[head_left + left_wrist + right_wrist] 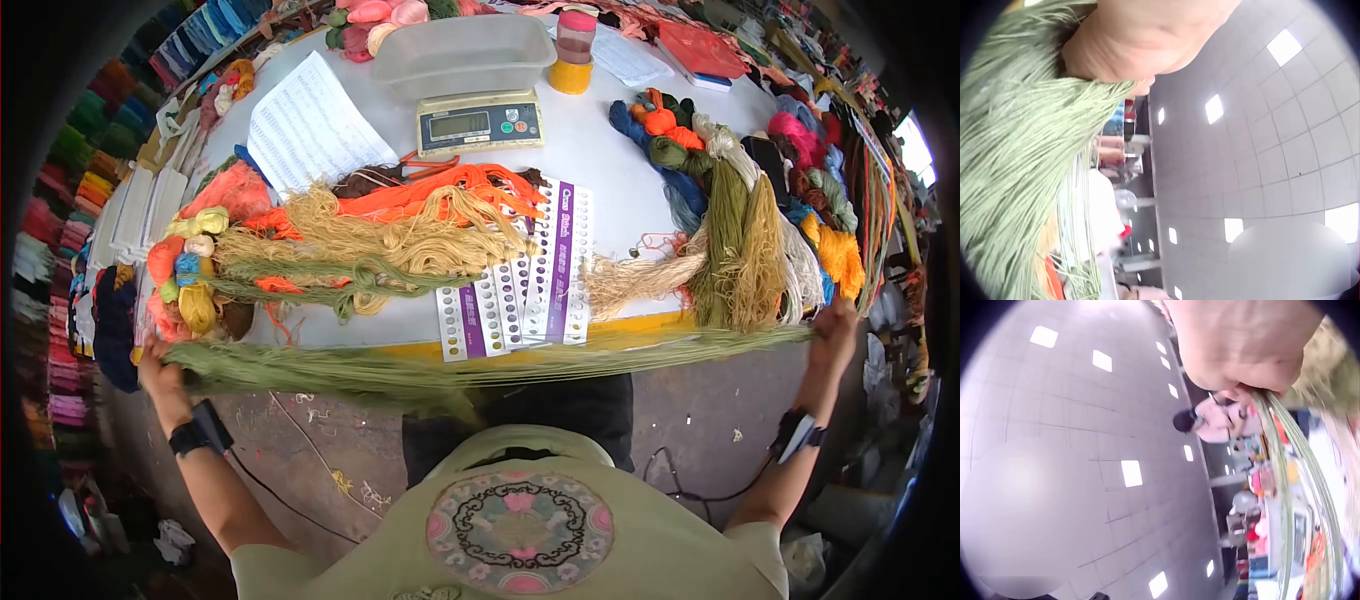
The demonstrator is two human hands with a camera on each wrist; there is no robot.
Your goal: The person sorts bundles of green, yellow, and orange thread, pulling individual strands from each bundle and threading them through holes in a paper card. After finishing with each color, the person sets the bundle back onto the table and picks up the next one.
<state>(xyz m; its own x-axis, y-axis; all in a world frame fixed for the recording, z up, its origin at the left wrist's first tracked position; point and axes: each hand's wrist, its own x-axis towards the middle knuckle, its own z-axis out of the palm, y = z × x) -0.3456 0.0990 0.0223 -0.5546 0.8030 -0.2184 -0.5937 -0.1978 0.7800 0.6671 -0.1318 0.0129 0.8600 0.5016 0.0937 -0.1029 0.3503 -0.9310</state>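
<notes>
pale green shirt, round floral patch, black wrist straps with cables, dark trousers

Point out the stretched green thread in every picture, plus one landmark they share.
Head: green thread runs along the table's near edge, left hand to right hand.
Left wrist: green thread fills the left side, under the left hand.
Right wrist: green thread strands down the right side, under the right hand.
Shared landmark: orange thread, below the scale in head, bottom left in left wrist, lower right in right wrist.
</notes>
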